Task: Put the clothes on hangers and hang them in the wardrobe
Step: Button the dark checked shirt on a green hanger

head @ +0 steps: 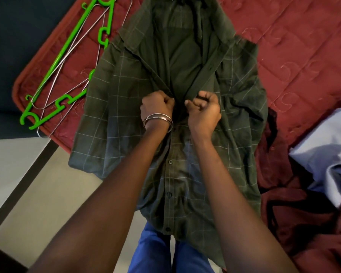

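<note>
A dark green checked shirt (114, 123) lies front-up on the red quilted mattress (295, 48), collar at the far end, hem hanging off the near edge. Its lower buttons are fastened and the upper part lies open. My left hand (158, 105), with silver bangles on the wrist, pinches the left placket edge. My right hand (203, 107) grips the right placket edge just beside it. A green plastic hanger (67, 56) and thin wire hangers (53, 91) lie at the mattress's left corner, partly under the shirt sleeve.
A dark red garment (303, 223) is heaped at the right, with a pale blue garment (327, 154) beyond it. Pale floor (37, 184) shows at the lower left. My blue trousers (152, 253) are below the shirt hem.
</note>
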